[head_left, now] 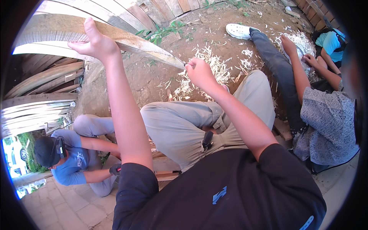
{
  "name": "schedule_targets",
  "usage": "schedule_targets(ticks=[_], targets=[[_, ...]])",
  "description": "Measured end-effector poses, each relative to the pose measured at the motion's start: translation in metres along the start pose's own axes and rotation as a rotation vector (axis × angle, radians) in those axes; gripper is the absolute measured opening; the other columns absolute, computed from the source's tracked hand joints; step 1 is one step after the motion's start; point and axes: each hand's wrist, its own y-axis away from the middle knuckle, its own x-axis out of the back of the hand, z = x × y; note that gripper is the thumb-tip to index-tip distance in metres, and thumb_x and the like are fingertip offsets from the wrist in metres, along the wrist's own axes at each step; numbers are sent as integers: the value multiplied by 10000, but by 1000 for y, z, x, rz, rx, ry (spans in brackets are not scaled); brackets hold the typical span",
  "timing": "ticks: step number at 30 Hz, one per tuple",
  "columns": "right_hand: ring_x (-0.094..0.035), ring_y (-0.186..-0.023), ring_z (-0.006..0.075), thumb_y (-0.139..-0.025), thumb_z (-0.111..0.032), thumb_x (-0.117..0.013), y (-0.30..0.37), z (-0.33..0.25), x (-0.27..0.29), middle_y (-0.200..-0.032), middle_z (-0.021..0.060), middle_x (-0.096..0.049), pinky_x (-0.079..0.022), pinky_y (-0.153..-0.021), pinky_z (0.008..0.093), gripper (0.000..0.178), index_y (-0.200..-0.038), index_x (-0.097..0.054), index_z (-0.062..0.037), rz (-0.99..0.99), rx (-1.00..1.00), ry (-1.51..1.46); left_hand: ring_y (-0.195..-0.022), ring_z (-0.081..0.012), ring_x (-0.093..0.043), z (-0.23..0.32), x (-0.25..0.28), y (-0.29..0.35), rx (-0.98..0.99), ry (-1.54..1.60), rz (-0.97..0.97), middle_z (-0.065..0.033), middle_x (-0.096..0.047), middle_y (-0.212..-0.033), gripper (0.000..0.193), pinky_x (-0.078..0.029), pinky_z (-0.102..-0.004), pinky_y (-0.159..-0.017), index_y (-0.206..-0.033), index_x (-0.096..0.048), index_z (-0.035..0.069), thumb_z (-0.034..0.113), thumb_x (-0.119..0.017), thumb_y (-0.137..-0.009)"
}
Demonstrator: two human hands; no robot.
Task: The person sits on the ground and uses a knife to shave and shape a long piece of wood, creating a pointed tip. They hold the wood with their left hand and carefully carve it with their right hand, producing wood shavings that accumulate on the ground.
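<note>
A long, curved wooden strip (134, 40) runs from the upper left down to a narrow end near the middle. My left hand (100, 44) is raised against the strip, its thumb up and its fingers stretched out to the left, apart from the thumb. At the narrow end, my right hand (201, 73) is closed in a pinch. A small dark thing shows at its fingertips, beside a thin dark line along the wood; its kind is too small to tell. Pale wood shavings (209, 63) lie on the dirt just past my right hand.
At left, a person in a blue shirt (73, 153) crouches by stacked curved boards (42, 78). On the right sits a person in a patterned grey top (326, 119), one leg stretched toward the shavings. Someone in turquoise (332, 46) is farther back. Planks (153, 11) line the far edge.
</note>
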Motion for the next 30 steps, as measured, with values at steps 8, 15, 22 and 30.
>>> schedule_targets(ticks=[8,15,22,30], targets=[[-697,-746,309,-976,-206,-637,7,-23,-7,-812,194,-711,-526,-705,420,209,-1022,-697,-11,53,130,-20,-1337,-331,-423,-13,3,-7,-70,-111,61,-315,-358,-1457,935,-299,-436,-1179,-1458,-173,-182,285,-741,-880],[-709,-768,299,-970,-217,-642,-18,5,-1,-824,194,-718,-531,-710,423,205,-1010,-698,-24,4,44,62,-1220,-276,-476,-9,-10,-6,-141,-37,26,-262,-465,-1278,738,-327,-412,-1125,-1315,-331,-155,267,-746,-875],[-689,-706,227,-977,-225,-654,-4,-18,-7,-832,164,-727,-518,-669,388,220,-1035,-714,-22,52,146,69,-1153,-251,-602,-15,-9,-3,-247,-13,41,-178,-612,-1300,465,-465,-372,-1016,-1339,-513,-116,101,-660,-955],[-711,-761,274,-966,-237,-662,-2,-46,-13,-851,186,-728,-535,-714,394,225,-1014,-712,-24,32,150,18,-1167,-260,-591,-23,56,-56,-228,322,-770,-190,-600,-1314,502,-464,-370,-1012,-1342,-500,-112,127,-691,-944]])
